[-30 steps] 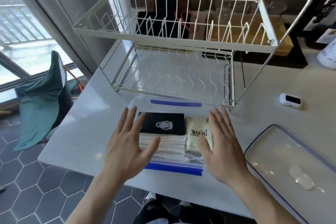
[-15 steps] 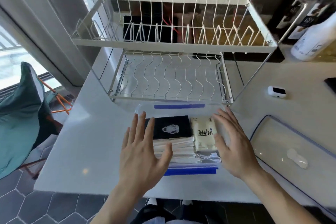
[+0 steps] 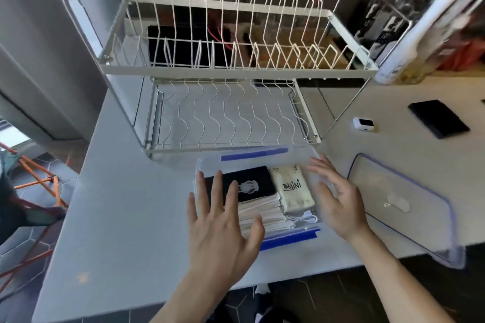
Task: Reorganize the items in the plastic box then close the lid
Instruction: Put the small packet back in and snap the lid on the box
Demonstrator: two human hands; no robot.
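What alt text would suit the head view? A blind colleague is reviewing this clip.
Two bare hands, left hand and right hand, hover open over a lidless clear plastic box holding a black packet, cream tissue pack and stacked white masks. Its blue-edged clear lid lies to the right on the table; a white wire dish rack stands behind.

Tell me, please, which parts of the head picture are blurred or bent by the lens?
Head view: the right hand and the bottles at upper right are smeared by motion; the dish rack bows outward from wide-angle distortion; the tissue pack stays readable.
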